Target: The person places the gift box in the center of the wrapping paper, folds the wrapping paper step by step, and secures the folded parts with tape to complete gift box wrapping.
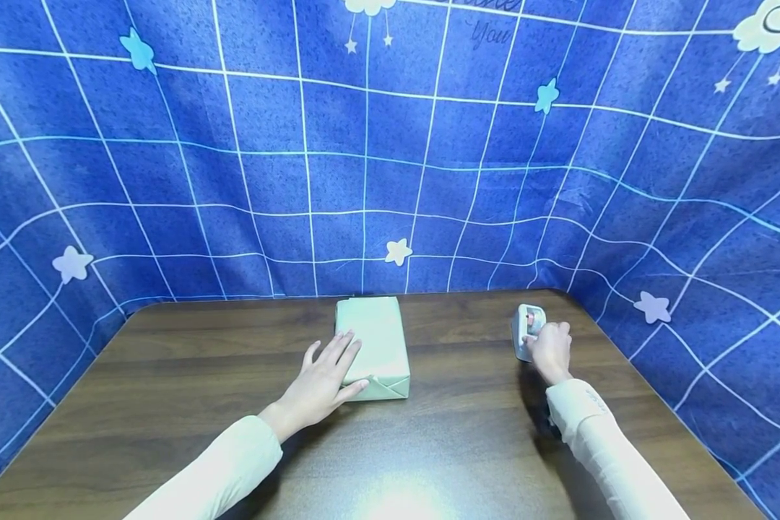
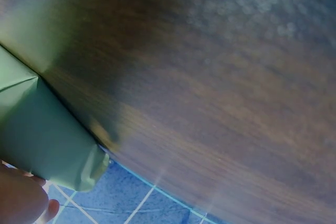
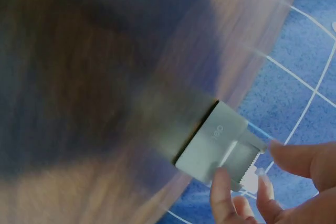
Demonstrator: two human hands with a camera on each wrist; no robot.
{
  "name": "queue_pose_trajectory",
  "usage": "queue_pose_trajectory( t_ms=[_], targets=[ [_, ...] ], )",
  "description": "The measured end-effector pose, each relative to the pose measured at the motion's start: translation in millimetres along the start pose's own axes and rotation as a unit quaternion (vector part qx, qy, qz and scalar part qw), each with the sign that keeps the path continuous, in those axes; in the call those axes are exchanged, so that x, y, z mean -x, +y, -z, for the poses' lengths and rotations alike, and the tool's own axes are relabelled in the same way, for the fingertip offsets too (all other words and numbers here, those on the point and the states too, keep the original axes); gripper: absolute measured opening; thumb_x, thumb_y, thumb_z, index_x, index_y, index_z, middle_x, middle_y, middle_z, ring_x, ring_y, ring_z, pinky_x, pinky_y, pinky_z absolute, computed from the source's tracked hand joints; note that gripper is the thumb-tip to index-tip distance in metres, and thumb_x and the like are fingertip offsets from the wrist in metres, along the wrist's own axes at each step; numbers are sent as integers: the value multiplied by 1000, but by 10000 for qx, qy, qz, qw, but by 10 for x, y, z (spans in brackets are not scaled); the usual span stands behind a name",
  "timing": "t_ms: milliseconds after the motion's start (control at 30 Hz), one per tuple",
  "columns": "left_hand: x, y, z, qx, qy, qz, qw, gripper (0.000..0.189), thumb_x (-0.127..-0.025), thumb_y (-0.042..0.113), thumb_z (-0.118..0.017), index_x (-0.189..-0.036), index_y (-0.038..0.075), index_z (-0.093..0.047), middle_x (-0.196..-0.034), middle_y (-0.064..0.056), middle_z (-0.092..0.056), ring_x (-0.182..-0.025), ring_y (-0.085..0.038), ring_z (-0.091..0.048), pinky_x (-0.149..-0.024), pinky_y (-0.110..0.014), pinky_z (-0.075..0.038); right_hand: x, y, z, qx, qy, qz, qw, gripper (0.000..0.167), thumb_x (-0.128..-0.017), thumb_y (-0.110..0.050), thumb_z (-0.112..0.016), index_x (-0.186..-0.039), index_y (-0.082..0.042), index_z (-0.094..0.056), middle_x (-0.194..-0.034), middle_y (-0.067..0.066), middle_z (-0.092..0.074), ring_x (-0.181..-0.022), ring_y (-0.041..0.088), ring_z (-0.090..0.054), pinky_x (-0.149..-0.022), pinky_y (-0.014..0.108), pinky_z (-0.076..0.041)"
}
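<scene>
A box wrapped in pale green paper (image 1: 373, 339) lies on the wooden table. My left hand (image 1: 321, 375) rests on its left side, fingers spread and straight across the top, thumb near the front end. In the left wrist view, the folded paper end of the box (image 2: 47, 129) shows, with a few fingertips at its lower edge. Farther right, a whitish tape dispenser (image 3: 212, 137) with a serrated cutter stands on the table. My right hand (image 1: 551, 350) grips it from the near right, thumb and fingers on either side of the cutter end.
The brown wooden table (image 1: 201, 375) runs back to a blue cloth (image 1: 260, 180) with white grid lines and stars. This cloth hangs behind the table and along its sides. A bright light reflection (image 1: 399, 502) shows near the front.
</scene>
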State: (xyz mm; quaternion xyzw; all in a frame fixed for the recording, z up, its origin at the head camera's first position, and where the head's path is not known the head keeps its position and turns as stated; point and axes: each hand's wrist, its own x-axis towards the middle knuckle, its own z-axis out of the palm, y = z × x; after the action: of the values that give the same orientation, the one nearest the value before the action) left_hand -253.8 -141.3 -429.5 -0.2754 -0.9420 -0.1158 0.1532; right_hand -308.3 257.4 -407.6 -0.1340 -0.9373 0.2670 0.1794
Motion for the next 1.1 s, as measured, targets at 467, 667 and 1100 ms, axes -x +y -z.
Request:
queue_pose_trajectory(
  t_ms=[467, 667, 1100],
  targets=[
    [-5, 5, 5, 36, -70, 86, 9999, 69, -92, 54, -40, -143, 8, -30, -151, -13, -23, -139, -29, -22, -107, -59, -14, -52, 5, -102, -283, 213, -948, 9949, 35, -85, -7, -43, -104, 22, -46, -105, 41, -44, -97, 54, -48, -85, 55, -40],
    [-9, 7, -9, 61, -66, 96, 9999, 70, -91, 54, -41, -143, 8, -30, -151, -13, -22, -139, -29, -22, -107, -59, -13, -53, 19, -97, -171, -6, -1013, 9947, 36, -81, -3, -43, -104, 25, -44, -106, 41, -42, -98, 53, -46, -88, 53, -39],
    [-3, 13, 6, 79, -85, 72, 9999, 70, -92, 54, -39, -143, 7, -29, -151, -14, -22, -140, -29, -20, -107, -59, -13, 27, 30, -71, 30, -211, -625, 9978, 35, -78, 0, -42, -100, 27, -43, -102, 41, -40, -98, 50, -38, -84, 52, -40]
  ],
)
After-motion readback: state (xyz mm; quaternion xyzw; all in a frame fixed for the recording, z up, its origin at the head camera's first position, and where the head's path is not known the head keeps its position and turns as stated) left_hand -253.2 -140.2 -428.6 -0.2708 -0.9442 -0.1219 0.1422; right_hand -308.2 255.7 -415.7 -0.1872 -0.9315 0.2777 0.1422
